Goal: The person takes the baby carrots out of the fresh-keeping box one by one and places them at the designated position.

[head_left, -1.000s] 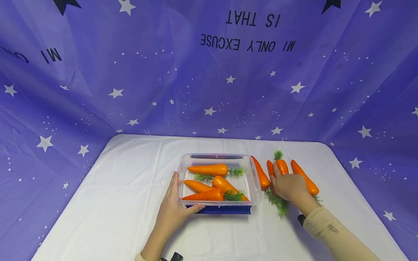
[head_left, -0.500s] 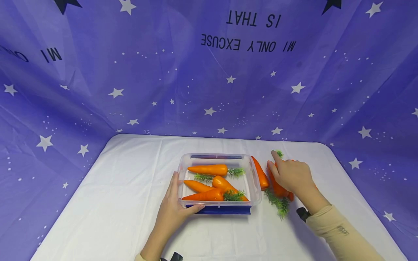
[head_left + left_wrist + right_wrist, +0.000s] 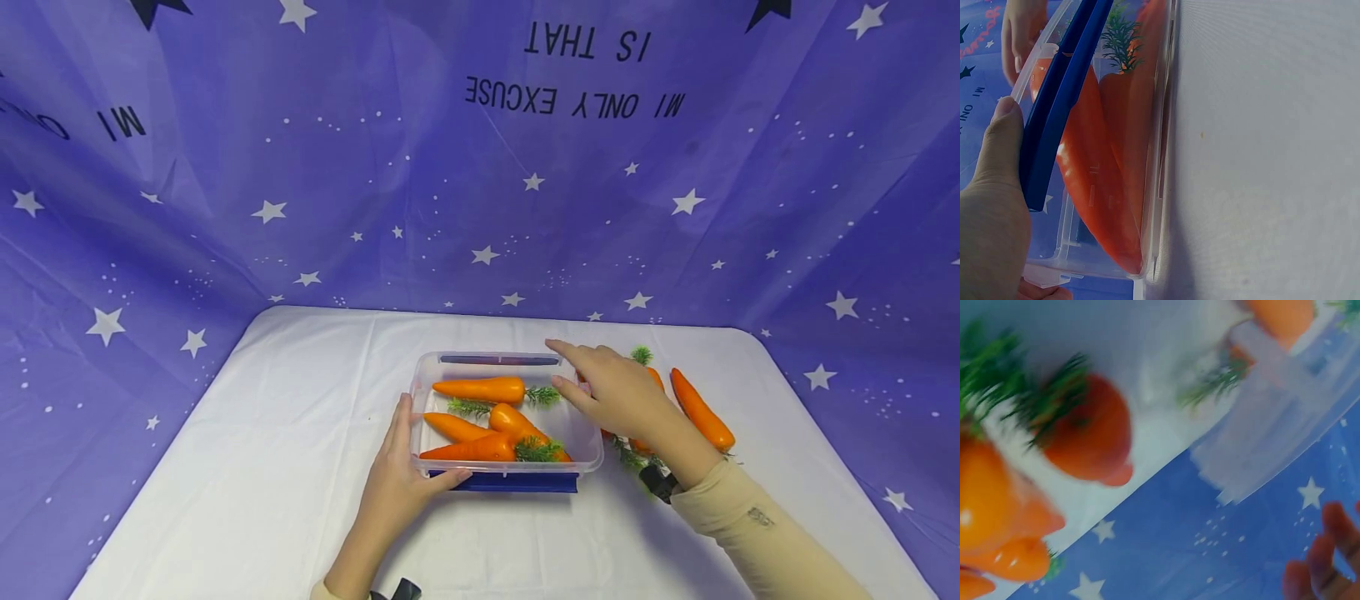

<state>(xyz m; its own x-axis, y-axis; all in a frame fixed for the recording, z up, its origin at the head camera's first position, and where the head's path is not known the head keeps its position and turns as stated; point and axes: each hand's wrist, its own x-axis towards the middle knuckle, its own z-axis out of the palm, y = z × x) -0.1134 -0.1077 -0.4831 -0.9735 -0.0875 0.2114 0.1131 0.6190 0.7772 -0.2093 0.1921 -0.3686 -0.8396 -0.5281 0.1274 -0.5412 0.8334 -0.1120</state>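
Observation:
My left hand [image 3: 405,475] grips the front left corner of a clear plastic container [image 3: 588,433], thumb along the front rim and fingers against the side wall. The thumb shows beside the blue latch [image 3: 1054,112] in the left wrist view. Inside lie several carrots [image 3: 480,389] with green leafy tops. My right hand [image 3: 618,387] hovers over the container's right back corner, fingers extended and nothing seen in them. Under and behind that hand, partly hidden by it, lie more carrots; the right wrist view shows one carrot [image 3: 1088,431] close by, blurred.
A single carrot [image 3: 701,410] lies at the right on the white tabletop [image 3: 247,467]. Green tops [image 3: 641,356] stick out past the right hand. A purple cloth [image 3: 420,183] with stars and lettering hangs behind and at both sides.
My right hand has moved left, from the loose carrots to over the container's right back corner. The left hand keeps its hold on the container, and the carrots inside look the same.

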